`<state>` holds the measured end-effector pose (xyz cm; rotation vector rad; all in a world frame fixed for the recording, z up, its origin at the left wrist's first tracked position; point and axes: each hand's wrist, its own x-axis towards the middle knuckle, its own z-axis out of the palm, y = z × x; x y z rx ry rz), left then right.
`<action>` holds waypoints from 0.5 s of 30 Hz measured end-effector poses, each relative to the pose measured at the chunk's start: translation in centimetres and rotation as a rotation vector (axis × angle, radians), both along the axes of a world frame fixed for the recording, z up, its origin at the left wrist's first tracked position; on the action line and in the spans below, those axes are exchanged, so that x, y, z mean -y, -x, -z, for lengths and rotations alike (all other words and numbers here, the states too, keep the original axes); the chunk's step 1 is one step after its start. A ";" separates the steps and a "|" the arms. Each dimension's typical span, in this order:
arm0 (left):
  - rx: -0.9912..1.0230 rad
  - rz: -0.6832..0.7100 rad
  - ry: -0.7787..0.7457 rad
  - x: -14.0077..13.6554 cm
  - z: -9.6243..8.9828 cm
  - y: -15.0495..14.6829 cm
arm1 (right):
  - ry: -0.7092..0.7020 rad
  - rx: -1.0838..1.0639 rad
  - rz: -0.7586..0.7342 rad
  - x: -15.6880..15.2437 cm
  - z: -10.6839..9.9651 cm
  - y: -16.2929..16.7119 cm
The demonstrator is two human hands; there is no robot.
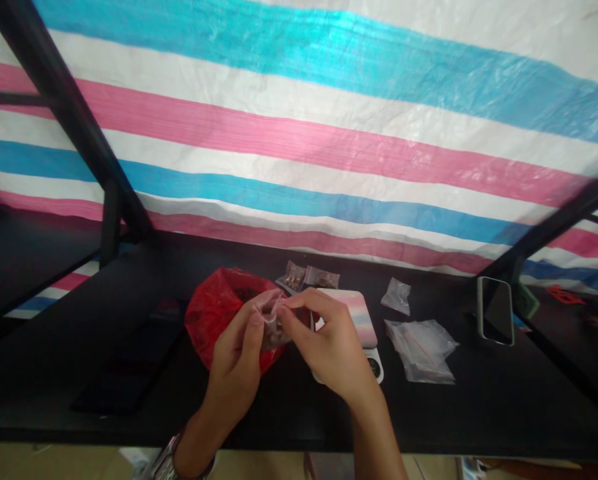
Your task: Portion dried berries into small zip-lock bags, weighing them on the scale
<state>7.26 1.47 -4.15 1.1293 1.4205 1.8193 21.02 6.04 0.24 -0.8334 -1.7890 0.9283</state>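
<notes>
Between my two hands is a small clear plastic bag with small brownish pieces inside. My left hand pinches its left edge between thumb and fingers. On the other side my right hand grips the bag's upper edge with thumb and forefinger. Behind and below the left hand lies a red plastic bag, open at the top, with dark contents partly hidden. A white kitchen scale with a shiny plate sits under and beside the right hand, which covers part of it.
Two small filled bags, one beside another, lie behind the scale. To the right are a crumpled clear bag, a pile of flat clear bags and a phone. Striped sheeting rises behind the black table.
</notes>
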 end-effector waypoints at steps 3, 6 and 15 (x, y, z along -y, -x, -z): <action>0.025 -0.221 0.025 0.3 0.2 1.5 | 0.138 -0.071 -0.021 -0.2 1.0 2.3; 0.016 -0.385 0.058 0.5 0.4 3.8 | 0.163 0.128 -0.016 -0.1 2.0 4.5; 0.078 -0.411 0.139 3.2 0.0 4.0 | 0.013 0.664 0.081 -0.4 3.3 6.6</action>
